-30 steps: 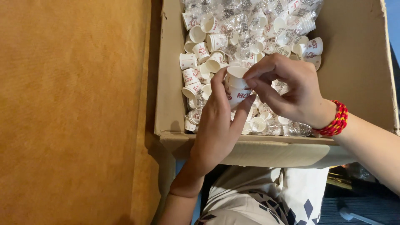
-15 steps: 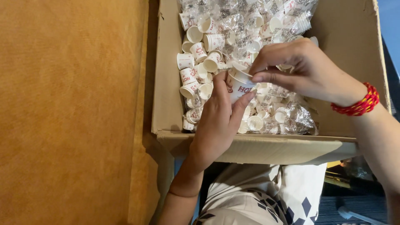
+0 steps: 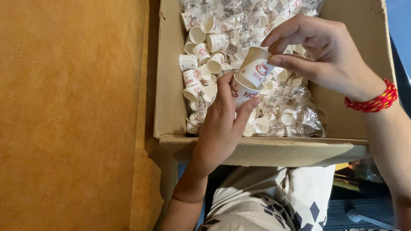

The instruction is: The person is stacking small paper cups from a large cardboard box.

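My left hand (image 3: 222, 124) grips a small white paper cup with red print (image 3: 240, 90), held tilted over the cardboard box (image 3: 171, 102). My right hand (image 3: 321, 51), with a red bead bracelet on its wrist, pinches a second small printed cup (image 3: 257, 68) between thumb and fingers, its base sitting in or just above the mouth of the left-hand cup. Inside the box lie many loose small cups (image 3: 201, 55) and clear plastic wrappers (image 3: 295, 115).
An orange-brown surface (image 3: 72, 111) fills the left side of the view, right against the box wall. Below the box's near edge is my lap in light patterned cloth (image 3: 265, 201). A dark floor with a white object shows at the lower right.
My right hand has lifted up and to the right, drawing one cup out of the stack held by my left hand. The view has shifted slightly down the box.
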